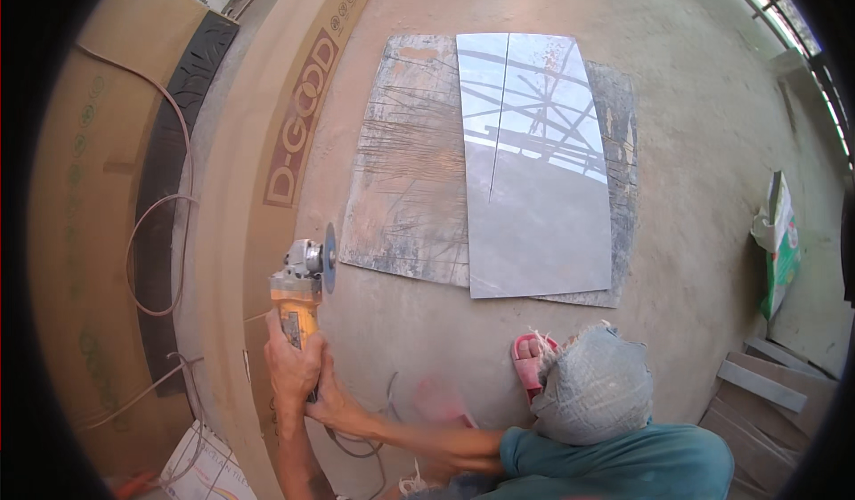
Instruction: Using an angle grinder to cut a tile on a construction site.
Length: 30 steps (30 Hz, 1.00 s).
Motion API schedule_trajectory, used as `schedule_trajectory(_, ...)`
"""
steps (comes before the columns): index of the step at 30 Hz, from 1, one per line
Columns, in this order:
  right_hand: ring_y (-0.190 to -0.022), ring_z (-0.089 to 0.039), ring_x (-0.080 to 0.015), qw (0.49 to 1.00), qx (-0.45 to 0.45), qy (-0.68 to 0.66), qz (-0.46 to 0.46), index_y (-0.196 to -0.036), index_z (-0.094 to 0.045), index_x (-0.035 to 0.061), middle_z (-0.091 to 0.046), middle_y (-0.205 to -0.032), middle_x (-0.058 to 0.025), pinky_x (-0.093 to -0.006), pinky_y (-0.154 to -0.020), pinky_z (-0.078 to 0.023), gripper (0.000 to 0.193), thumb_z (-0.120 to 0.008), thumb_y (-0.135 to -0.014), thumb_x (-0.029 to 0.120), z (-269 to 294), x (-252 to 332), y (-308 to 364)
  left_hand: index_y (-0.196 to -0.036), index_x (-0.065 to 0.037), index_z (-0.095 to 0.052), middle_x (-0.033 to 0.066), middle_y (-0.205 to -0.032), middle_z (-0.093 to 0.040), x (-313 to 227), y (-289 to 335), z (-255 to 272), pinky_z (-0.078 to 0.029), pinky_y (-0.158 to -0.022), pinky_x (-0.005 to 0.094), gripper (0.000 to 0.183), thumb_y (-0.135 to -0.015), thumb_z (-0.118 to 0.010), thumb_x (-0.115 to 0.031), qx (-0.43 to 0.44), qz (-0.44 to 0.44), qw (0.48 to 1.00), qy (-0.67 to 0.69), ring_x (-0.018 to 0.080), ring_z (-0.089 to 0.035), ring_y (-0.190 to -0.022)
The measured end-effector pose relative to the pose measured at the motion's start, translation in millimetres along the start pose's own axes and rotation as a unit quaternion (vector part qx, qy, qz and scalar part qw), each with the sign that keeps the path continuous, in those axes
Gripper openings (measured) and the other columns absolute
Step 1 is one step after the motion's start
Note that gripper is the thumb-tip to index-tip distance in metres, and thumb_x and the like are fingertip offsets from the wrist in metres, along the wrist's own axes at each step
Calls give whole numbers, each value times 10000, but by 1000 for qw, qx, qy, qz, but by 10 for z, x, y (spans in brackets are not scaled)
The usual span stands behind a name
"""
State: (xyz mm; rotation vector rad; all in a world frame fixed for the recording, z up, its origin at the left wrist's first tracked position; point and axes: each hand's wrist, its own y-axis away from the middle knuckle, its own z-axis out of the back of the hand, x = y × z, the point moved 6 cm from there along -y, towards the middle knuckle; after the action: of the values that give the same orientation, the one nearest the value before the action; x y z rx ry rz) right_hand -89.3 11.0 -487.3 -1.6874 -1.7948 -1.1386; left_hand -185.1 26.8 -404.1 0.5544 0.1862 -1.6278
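The tile (543,224) is slit partway, near end uncut. Left of it, left hand (294,364) and right hand (337,408) curl fingers around the grinder (297,293).

Boxes on one side, odds and ends on the other lol
Long brown cardboard box (233,170) runs down the left, wider cardboard box (98,206) past it, ridged black strip (198,77) along its edge. White printed panel (209,469) near the bottom corner. Over right there's a crumpled green-and-white bag (782,255) near some flat strips (761,386).
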Motion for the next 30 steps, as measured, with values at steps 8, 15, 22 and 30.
schedule_trajectory(8, -1476, -346, -368, 980, -147, 92, 92, -1585, 134, 3, -300, -1567, -267, -441, -1178, -339, 1284, -862, -821, 271, 1018, -195, -442, -1243, 56, -547, 263, -962, -706, -2, -529, -1127, -544, -784, 454, 573, -809, -723, -273, 152, -83, 975, 141, 381, -712, -868)
schedule_trajectory(15, -1338, -511, -440, 895, -330, 277, 120, -1610, 20, 46, -435, -1477, -298, -449, -1070, -438, 1277, -901, -752, 260, 1879, 379, -152, -1170, 47, -586, 233, -989, -714, -701, -580, -1914, -527, -842, 428, 560, -876, -711, -412, 205, -146, 932, 259, 367, -695, -922)
schedule_trajectory(22, -1335, -494, -478, 919, -334, 172, 121, -1588, -40, -19, -436, -1459, -330, -478, -1066, -444, 1261, -903, -709, 251, 1982, 424, 149, -1172, 55, -580, 247, -998, -716, -820, -296, -2104, -523, -857, 454, 585, -884, -688, -443, 203, -171, 940, 212, 395, -696, -935)
schedule_trajectory(30, -1336, -522, -336, 938, -299, 92, 151, -1593, -52, -3, -486, -1443, -225, -422, -1067, -438, 1216, -897, -739, 180, 2056, 191, 69, -1160, 69, -569, 290, -1007, -701, -910, -184, -2029, -525, -848, 467, 602, -888, -671, -458, 149, -164, 971, 95, 418, -695, -945)
